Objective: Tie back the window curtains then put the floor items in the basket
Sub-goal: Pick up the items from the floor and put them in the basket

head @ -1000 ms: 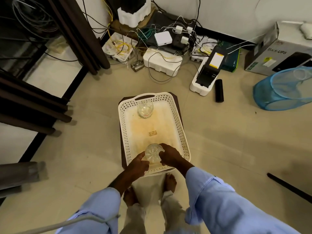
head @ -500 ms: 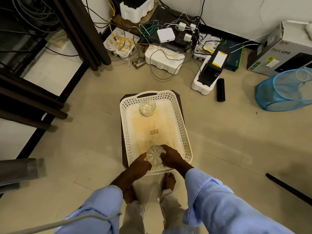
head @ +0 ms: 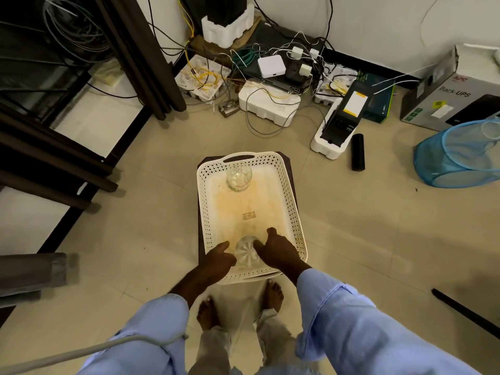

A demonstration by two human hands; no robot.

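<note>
A white perforated basket (head: 293,201) stands on a dark board on the tiled floor in front of my bare feet. At its far end a clear cut-glass cup (head: 239,177) stands upright. At the near end a second clear glass (head: 245,252) lies with its starburst base towards me. My left hand (head: 217,257) holds its left side, thumb raised. Over on the other side my right hand (head: 276,249) grips it, fingers curled against it. Both hands are inside the basket's near rim.
Dark curtains (head: 140,55) hang at the back left by the window frame. Cables, styrofoam blocks (head: 267,102) and devices crowd the far wall. A black cylinder (head: 357,152), a blue mesh bin (head: 457,158) and a UPS box (head: 443,96) lie right. A black rod (head: 465,311) lies near right.
Both hands have lowered the near glass a little deeper into the basket's near end. The far glass and the basket have not moved.
</note>
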